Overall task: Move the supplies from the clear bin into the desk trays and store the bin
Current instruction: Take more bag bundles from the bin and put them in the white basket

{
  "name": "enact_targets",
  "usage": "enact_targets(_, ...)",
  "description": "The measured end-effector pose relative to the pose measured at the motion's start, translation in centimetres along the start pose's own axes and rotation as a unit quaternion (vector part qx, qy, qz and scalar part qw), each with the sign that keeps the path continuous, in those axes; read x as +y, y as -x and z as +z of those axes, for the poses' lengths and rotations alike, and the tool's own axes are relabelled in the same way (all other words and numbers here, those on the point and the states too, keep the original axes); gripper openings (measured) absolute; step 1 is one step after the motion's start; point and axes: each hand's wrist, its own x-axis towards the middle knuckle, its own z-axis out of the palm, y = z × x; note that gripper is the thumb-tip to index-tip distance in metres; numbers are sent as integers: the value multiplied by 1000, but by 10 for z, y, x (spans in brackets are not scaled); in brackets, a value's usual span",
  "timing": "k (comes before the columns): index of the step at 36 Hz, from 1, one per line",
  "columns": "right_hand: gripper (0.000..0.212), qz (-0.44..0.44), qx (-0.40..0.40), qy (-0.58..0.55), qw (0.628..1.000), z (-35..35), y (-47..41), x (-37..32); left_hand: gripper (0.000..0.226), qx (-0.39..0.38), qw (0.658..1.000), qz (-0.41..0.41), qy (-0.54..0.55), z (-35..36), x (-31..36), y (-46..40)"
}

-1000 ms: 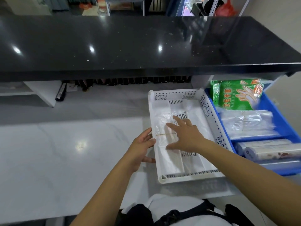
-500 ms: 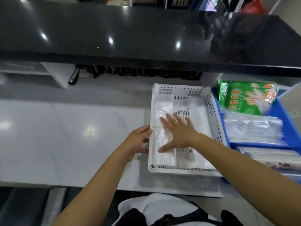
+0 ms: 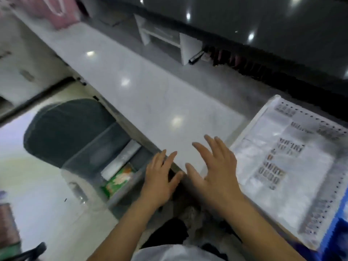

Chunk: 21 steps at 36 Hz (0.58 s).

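The clear bin [image 3: 82, 159] stands on the floor below the desk's front edge, at the lower left. Inside it lie a green packet [image 3: 117, 180] and a white roll [image 3: 122, 158]. My left hand [image 3: 162, 178] hovers open over the desk edge, just right of the bin. My right hand [image 3: 214, 166] is open with spread fingers above the white desk top [image 3: 150, 102]. At the right sits the white perforated tray [image 3: 261, 115] with clear plastic bags [image 3: 286, 166] in it. A corner of the blue tray [image 3: 339, 232] shows at the far right.
A dark round chair seat [image 3: 62, 127] lies behind the bin on the pale floor. A black counter [image 3: 244, 19] overhangs the desk's back. A small white shelf [image 3: 165, 40] stands under it, with a dark pen-like object [image 3: 195, 57] beside it.
The view has swung left and down, so the bin on the floor is in sight. Both hands have left the white tray and moved left to the desk's front edge.
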Motion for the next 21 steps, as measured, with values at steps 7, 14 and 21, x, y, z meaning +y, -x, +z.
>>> enact_targets(7, 67, -55, -321, 25, 945, 102, 48, -25, 85, -48, 965, -248, -67, 17, -105, 111)
enact_targets(14, 71, -47, -450, 112, 884, 168, 46, -28, 84, -65, 930, -360, 24, 29, -167, 149)
enact_targets(21, 74, -18, -485, 177, 856, 243, -4, -50, 83, -58, 928, -361, 68, 9, -252, 106)
